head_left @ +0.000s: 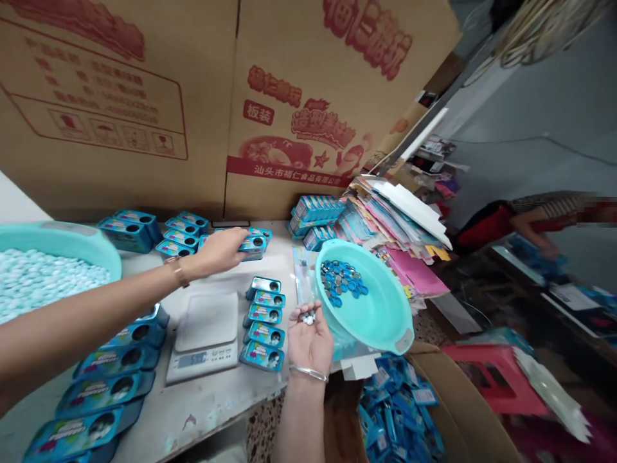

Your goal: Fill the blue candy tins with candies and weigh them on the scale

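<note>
My left hand (219, 252) reaches across the table and closes its fingers on a small blue tin (252, 245) at the back, behind a white digital scale (205, 334). My right hand (308, 337) is held palm up near the table's front edge, cupped around a few small white candies (307, 316). Just right of that hand a teal basin (380, 315) leans, with several blue caps (343, 281) inside. A column of blue tins (264, 325) lies between the scale and my right hand.
A large teal basin of white candies (43, 273) stands at the left. More blue tins (106, 392) line the front left. Big cardboard boxes (202, 103) wall the back. Stacked printed cards (385, 225) lie at right. A box of blue packets (400, 411) sits below. Another person (530, 222) works far right.
</note>
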### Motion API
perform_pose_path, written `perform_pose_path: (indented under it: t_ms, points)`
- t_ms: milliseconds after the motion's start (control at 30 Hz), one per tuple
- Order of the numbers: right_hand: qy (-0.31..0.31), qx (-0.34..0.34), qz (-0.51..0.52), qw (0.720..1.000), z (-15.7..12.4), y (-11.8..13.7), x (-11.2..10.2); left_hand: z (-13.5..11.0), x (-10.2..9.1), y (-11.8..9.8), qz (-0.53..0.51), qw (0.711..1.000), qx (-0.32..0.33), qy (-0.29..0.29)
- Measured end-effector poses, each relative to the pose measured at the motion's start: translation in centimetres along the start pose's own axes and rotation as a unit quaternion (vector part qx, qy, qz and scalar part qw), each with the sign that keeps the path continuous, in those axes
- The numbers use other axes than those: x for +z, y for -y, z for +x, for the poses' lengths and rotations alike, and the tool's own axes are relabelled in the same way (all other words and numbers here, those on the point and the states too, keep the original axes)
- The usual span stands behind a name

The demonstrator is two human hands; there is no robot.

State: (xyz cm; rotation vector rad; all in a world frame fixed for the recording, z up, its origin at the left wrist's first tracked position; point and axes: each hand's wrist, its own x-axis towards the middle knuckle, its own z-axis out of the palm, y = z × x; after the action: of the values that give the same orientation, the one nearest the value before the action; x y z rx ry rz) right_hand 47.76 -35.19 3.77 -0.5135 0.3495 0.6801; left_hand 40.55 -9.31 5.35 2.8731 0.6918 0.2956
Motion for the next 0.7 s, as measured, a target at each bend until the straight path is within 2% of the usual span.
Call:
perform_pose_path:
  t_ms: [67,133,233,333,400,467,533,633,700]
  points:
    - [-0.005,-0.001,0.007,1.000,-0.1,0.5,-0.3,2.7,1.5,-0.7,0.009,1.000,0.016,0.012]
    - [0.000,-0.006,0.011,1.000,-0.2,1.1,-0.7,4.5,2.9,-1.2,0.018,0.999,0.026,0.016]
    - [0.008,-0.017,0.020,1.000,-0.4,2.3,-1.8,5.3,3.9,-1.9,0.024,0.999,0.032,0.001]
    - [0.003,-0.025,0.025,0.999,-0.1,3.1,-2.7,3.7,3.6,-2.5,0.015,0.998,0.062,-0.004]
    - [-0.005,-0.031,0.015,0.999,0.2,3.1,-3.0,1.8,3.5,-3.0,-0.001,0.993,0.114,0.043]
    - [-0.006,-0.035,-0.003,0.999,0.4,2.7,-2.9,-0.2,3.8,-3.5,-0.031,0.978,0.172,0.114]
    - [0.009,-0.029,-0.019,0.999,0.5,2.1,-2.7,-1.8,4.4,-4.1,-0.063,0.965,0.201,0.155]
    - [0.038,-0.008,-0.028,0.999,0.2,1.5,-2.6,-2.6,4.9,-4.7,-0.083,0.970,0.182,0.138]
    - [0.054,-0.007,-0.037,0.998,-0.2,1.6,-2.7,-2.8,4.0,-4.3,-0.088,0.978,0.154,0.114]
